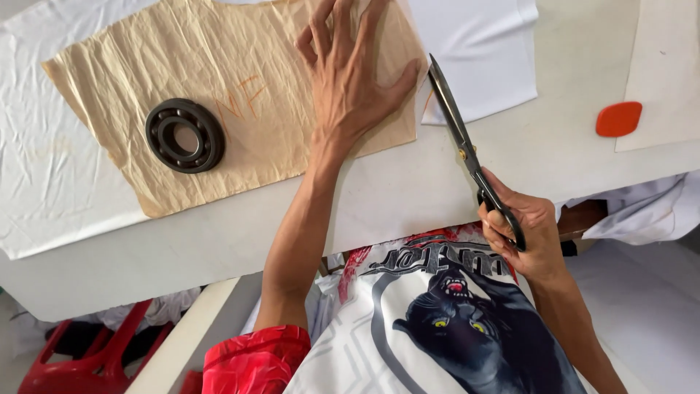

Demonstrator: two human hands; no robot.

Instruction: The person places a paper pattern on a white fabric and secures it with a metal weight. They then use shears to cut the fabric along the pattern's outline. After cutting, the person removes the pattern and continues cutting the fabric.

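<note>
Scissors (pixel 458 135) handles hidden inside right hand (pixel 521 233).

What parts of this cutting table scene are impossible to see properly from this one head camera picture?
- White fabric under the crumpled tan paper pattern: the pattern and left hand cover it.
- Left hand's fingertips: cut off by the top edge.
- Black metal scissors: handles hidden inside the right hand.
- Pale sheet beyond the orange chalk piece: cut off at the right edge.

I see the bearing ring (pixel 184 136) lying on the paper pattern (pixel 240 102), left of my left hand (pixel 354 80); scissors (pixel 467 149) lie right of it, chalk (pixel 618 119) farther right on the counter (pixel 408 190).
</note>
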